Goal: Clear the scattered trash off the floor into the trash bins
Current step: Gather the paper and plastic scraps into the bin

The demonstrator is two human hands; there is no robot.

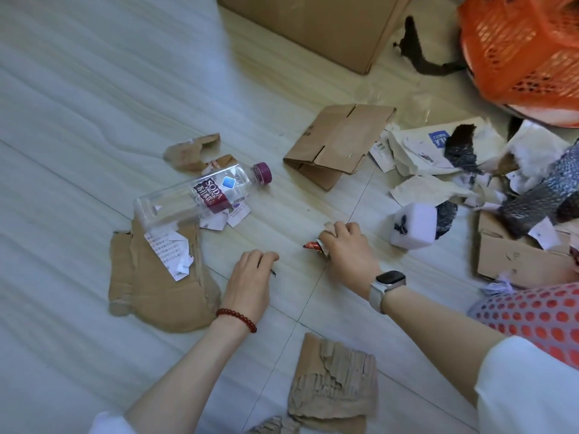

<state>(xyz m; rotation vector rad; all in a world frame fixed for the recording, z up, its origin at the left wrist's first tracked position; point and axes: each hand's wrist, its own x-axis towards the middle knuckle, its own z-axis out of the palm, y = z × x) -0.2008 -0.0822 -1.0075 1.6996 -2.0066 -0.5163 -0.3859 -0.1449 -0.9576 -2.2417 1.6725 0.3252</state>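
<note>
Your right hand (346, 245) is down at the floor (78, 120), fingers curled around a small crumpled wrapper (315, 246), its red-brown end poking out to the left of your knuckles, with a pale scrap at your fingertips too. Your left hand (250, 277) sits beside it, fingers bent low to the tiles and pinching at a tiny dark speck (273, 272) — too small to say what it is. You've got a red bead bracelet (235, 318) on that wrist and a pale watch (388, 285) on the other. Just past your left hand lies a clear soda bottle (200, 195) on its side, magenta cap pointing right, resting across a torn brown cardboard sheet (159, 283) and some printed paper scraps (170, 249). Another torn brown piece (191, 153) sits behind the bottle. A folded cardboard flap (338, 142) lies farther out, a ripped corrugated piece (335, 383) close to you between your arms. Off to your right, a heap of white paper, dark mesh and a white foam block (413, 228) is piled by a small flattened box (513, 261). The orange mesh bin (520, 45) lies tipped at the top right, a big cardboard box (313, 23) beside it.
</note>
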